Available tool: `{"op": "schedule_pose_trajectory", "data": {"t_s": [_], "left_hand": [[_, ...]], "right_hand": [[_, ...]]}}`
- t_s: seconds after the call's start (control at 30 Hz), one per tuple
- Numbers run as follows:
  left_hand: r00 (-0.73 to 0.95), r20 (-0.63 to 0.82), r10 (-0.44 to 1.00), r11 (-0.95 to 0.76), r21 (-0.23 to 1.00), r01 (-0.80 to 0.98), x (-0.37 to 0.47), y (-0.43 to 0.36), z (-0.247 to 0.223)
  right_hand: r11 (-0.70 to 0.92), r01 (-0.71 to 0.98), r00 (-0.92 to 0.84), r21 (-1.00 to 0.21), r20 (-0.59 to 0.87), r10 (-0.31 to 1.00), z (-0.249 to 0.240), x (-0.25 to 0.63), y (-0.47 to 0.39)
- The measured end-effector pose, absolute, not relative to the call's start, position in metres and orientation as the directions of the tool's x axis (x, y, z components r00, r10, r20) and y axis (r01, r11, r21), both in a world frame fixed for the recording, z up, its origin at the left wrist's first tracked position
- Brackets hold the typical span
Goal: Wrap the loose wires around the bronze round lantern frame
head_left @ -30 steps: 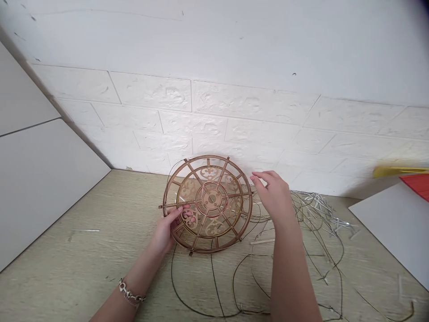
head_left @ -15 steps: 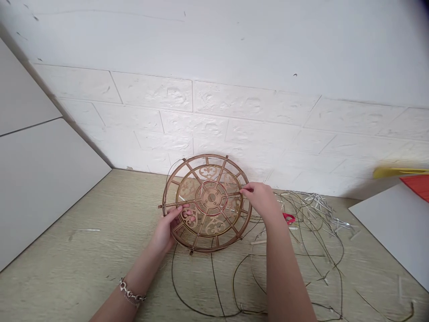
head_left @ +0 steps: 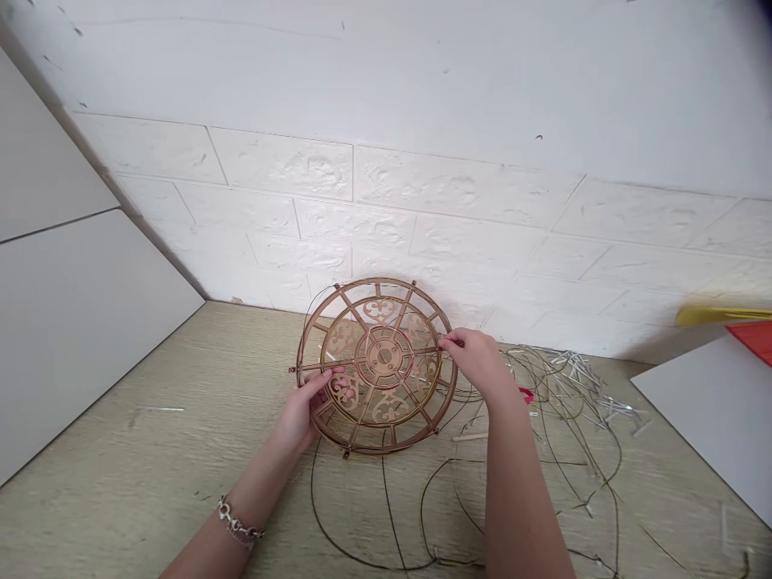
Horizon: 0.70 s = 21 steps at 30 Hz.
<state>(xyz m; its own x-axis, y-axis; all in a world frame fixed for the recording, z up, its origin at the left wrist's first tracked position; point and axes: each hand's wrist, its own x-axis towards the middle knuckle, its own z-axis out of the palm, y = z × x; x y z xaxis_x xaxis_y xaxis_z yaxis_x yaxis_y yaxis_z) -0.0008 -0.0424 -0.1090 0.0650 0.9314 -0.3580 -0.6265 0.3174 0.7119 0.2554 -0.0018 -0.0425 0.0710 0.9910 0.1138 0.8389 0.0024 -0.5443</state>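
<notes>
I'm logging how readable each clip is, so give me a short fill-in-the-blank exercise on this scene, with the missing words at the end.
1. The arm wearing the silver bracelet is the person's ____ one.
2. The left hand holds the brown openwork frame, while the right hand pinches at its ____ side as the camera sees it.
3. The wall behind the tabletop is coloured ____.
4. Above the red item at the picture's right edge, another item is coloured ____.

Missing words: left; right; white; yellow.

Bright, diffuse light on white wall [head_left: 386,217]; soft shadow near yellow object [head_left: 717,314]; edges stretched; top-right corner dark.
</notes>
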Motion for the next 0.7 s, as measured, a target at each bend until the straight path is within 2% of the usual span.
{"op": "schedule_pose_trajectory", "data": {"t_s": [0.7], "left_hand": [[0.097,-0.332,0.938,0.312,0.693,-0.650,-0.0011,-0.0416,-0.1132]], "right_hand": [[0.042,0.861,0.021,-0.506,0.119,0.993,-0.0509,0.2526,0.0020]]}}
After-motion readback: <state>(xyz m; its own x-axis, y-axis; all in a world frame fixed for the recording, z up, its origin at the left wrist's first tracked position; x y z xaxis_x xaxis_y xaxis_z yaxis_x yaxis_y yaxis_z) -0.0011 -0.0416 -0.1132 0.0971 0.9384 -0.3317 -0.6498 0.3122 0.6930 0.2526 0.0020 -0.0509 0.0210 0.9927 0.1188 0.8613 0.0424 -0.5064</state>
